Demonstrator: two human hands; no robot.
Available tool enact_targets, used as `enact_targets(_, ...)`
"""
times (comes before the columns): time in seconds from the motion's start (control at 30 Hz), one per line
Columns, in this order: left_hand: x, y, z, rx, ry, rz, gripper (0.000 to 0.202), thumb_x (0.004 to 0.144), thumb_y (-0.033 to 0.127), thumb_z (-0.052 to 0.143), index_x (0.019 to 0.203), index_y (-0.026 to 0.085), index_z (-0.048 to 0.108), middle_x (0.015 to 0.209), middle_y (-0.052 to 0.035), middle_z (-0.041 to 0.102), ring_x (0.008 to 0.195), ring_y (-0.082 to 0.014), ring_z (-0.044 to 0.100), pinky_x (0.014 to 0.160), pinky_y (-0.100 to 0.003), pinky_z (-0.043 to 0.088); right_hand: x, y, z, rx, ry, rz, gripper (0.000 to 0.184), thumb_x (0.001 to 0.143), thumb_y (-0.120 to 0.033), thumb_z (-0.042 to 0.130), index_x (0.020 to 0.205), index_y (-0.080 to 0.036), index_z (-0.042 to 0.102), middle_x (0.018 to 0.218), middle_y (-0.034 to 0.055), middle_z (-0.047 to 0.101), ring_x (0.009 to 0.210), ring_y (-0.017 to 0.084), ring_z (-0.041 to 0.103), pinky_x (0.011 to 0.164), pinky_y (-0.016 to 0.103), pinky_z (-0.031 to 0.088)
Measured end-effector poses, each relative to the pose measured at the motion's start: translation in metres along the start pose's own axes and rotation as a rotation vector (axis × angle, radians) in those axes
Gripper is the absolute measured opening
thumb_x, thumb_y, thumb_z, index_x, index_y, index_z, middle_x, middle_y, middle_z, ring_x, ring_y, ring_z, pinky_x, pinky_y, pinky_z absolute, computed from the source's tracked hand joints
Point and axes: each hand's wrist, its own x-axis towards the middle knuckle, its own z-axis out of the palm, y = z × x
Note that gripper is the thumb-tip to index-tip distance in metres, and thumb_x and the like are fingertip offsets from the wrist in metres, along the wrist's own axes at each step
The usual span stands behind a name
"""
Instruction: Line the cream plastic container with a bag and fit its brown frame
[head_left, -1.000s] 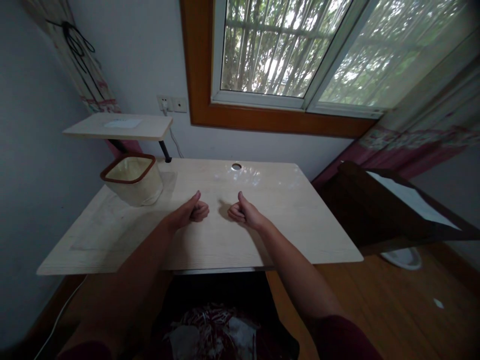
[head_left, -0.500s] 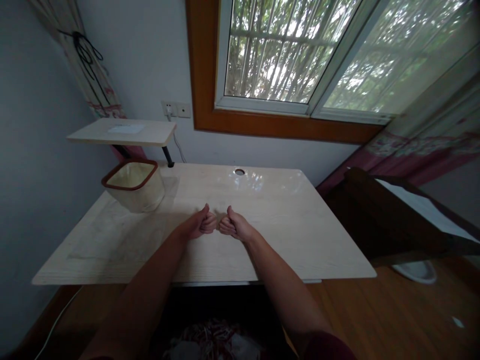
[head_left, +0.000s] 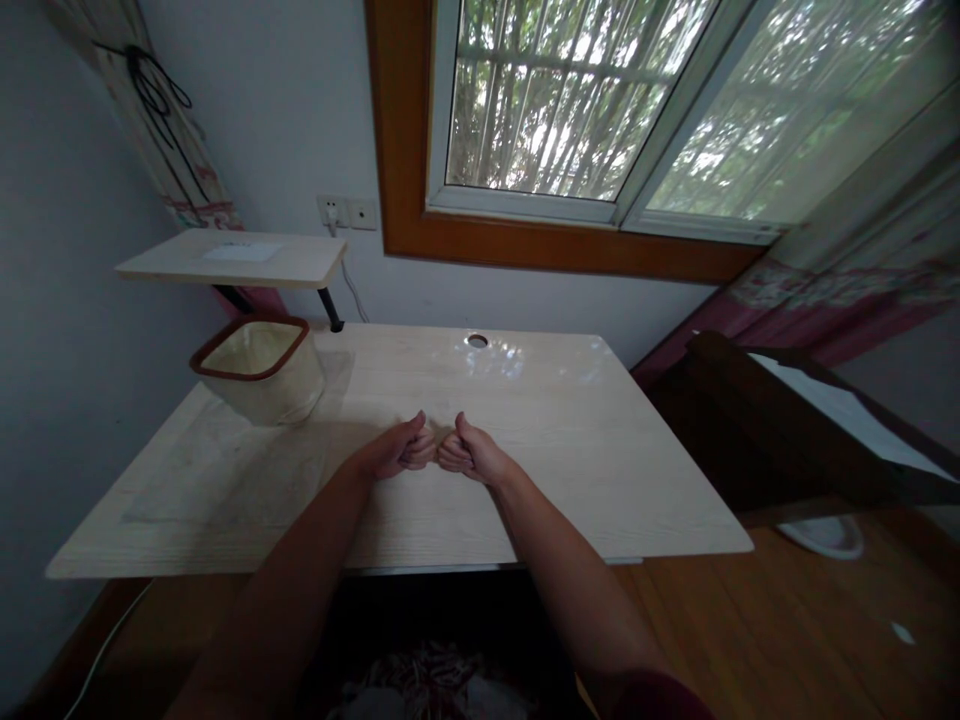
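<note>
My left hand (head_left: 401,446) is a fist with the thumb pointing up, held over the middle of the desk (head_left: 585,470). Facing it, my right hand (head_left: 472,449) makes the same thumb-up fist. The curled fingers of both hands meet or nearly meet; whether they touch I cannot tell. Nothing shows in either fist. To the left of my hands stands a cream basket (head_left: 277,385) with a brown rim, on a thin clear sheet (head_left: 202,490) that lies flat on the desk.
A small raised shelf (head_left: 300,262) with a paper label (head_left: 244,251) stands at the back left. Behind it is a wall socket (head_left: 347,212) with a cord plugged in. A round cable hole (head_left: 477,341) is near the back edge. Dark furniture (head_left: 810,430) stands to the right.
My left fist has come slightly closer to the right one. The view has shifted a little, so the basket and shelf sit further left. Both hands keep their shape.
</note>
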Motion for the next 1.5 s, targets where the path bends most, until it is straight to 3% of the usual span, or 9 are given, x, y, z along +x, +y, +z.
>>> enact_targets(0.3, -0.001, 0.002, 0.003, 0.012, -0.014, 0.010, 0.071, 0.084, 0.079, 0.049, 0.050, 0.021, 0.028, 0.046, 0.0071, 0.019, 0.042, -0.0063, 0.014, 0.042, -0.025, 0.010, 0.001, 0.001, 0.000, 0.087, -0.073, -0.067, 0.075, 0.097, -0.074, 0.031, 0.044, -0.022, 0.031, 0.039, -0.0062, 0.022, 0.038, 0.009, 0.019, 0.045, 0.029, 0.013)
enact_targets(0.57, -0.001, 0.004, 0.005, 0.002, 0.000, -0.008, 0.073, 0.084, 0.080, 0.049, 0.049, 0.020, 0.027, 0.046, 0.0065, 0.019, 0.041, -0.0057, 0.014, 0.042, -0.026, 0.009, -0.001, 0.003, -0.002, 0.026, 0.006, -0.021, 0.077, 0.092, -0.081, 0.031, 0.043, -0.023, 0.029, 0.039, -0.0061, 0.021, 0.039, 0.009, 0.019, 0.045, 0.029, 0.016)
enact_targets(0.97, -0.002, 0.006, 0.004, -0.040, -0.006, 0.007, 0.073, 0.087, 0.079, 0.044, 0.047, 0.020, 0.027, 0.045, 0.0064, 0.018, 0.040, -0.0061, 0.015, 0.040, -0.024, 0.010, -0.002, 0.000, -0.001, 0.028, 0.030, -0.031, 0.076, 0.094, -0.079, 0.027, 0.043, -0.023, 0.028, 0.038, -0.0057, 0.022, 0.038, 0.009, 0.020, 0.045, 0.029, 0.016)
enact_targets(1.03, -0.003, 0.007, 0.005, -0.068, 0.021, 0.034, 0.071, 0.088, 0.077, 0.045, 0.048, 0.020, 0.031, 0.045, 0.0061, 0.020, 0.041, -0.0066, 0.016, 0.040, -0.023, 0.011, -0.002, -0.004, -0.002, 0.014, 0.094, -0.064, 0.075, 0.094, -0.078, 0.030, 0.043, -0.023, 0.032, 0.040, -0.0050, 0.025, 0.039, 0.010, 0.023, 0.045, 0.029, 0.018)
enact_targets(1.1, -0.004, 0.008, 0.008, -0.094, 0.064, 0.078, 0.066, 0.091, 0.071, 0.047, 0.053, 0.018, 0.038, 0.048, 0.0053, 0.025, 0.043, -0.0071, 0.018, 0.041, -0.022, 0.014, -0.004, -0.010, -0.006, -0.031, 0.240, -0.112, 0.072, 0.093, -0.078, 0.034, 0.048, -0.022, 0.039, 0.043, -0.0049, 0.031, 0.040, 0.009, 0.025, 0.045, 0.028, 0.018)
enact_targets(1.23, -0.007, 0.010, 0.011, -0.077, 0.182, 0.153, 0.044, 0.094, 0.046, 0.057, 0.063, 0.016, 0.046, 0.057, 0.0038, 0.036, 0.046, -0.0059, 0.024, 0.045, -0.019, 0.022, -0.015, -0.028, -0.023, -0.271, 0.724, -0.220, 0.054, 0.089, -0.072, 0.048, 0.070, -0.023, 0.054, 0.051, -0.0055, 0.044, 0.043, 0.011, 0.032, 0.044, 0.027, 0.023)
enact_targets(1.33, -0.009, 0.012, 0.012, -0.045, 0.285, 0.199, 0.034, 0.089, 0.034, 0.061, 0.066, 0.016, 0.047, 0.060, 0.0031, 0.041, 0.047, -0.0051, 0.027, 0.046, -0.018, 0.024, -0.028, -0.039, -0.042, -0.373, 0.853, -0.280, 0.040, 0.085, -0.061, 0.064, 0.075, -0.022, 0.058, 0.062, -0.0033, 0.053, 0.054, 0.013, 0.043, 0.050, 0.026, 0.030)
enact_targets(1.4, -0.008, 0.012, 0.011, -0.027, 0.356, 0.243, 0.031, 0.086, 0.033, 0.064, 0.067, 0.016, 0.047, 0.060, 0.0027, 0.043, 0.048, -0.0050, 0.029, 0.046, -0.019, 0.024, -0.034, -0.043, -0.055, -0.549, 0.969, -0.309, 0.036, 0.086, -0.057, 0.063, 0.077, -0.022, 0.061, 0.063, -0.0027, 0.054, 0.058, 0.014, 0.045, 0.054, 0.027, 0.033)
enact_targets(1.5, -0.004, 0.011, 0.009, 0.016, 0.490, 0.294, 0.028, 0.080, 0.031, 0.067, 0.066, 0.017, 0.048, 0.060, 0.0028, 0.045, 0.047, -0.0050, 0.031, 0.045, -0.019, 0.025, -0.038, -0.045, -0.065, -0.664, 1.040, -0.337, 0.030, 0.086, -0.051, 0.061, 0.081, -0.022, 0.062, 0.066, -0.0025, 0.056, 0.062, 0.015, 0.047, 0.058, 0.027, 0.035)
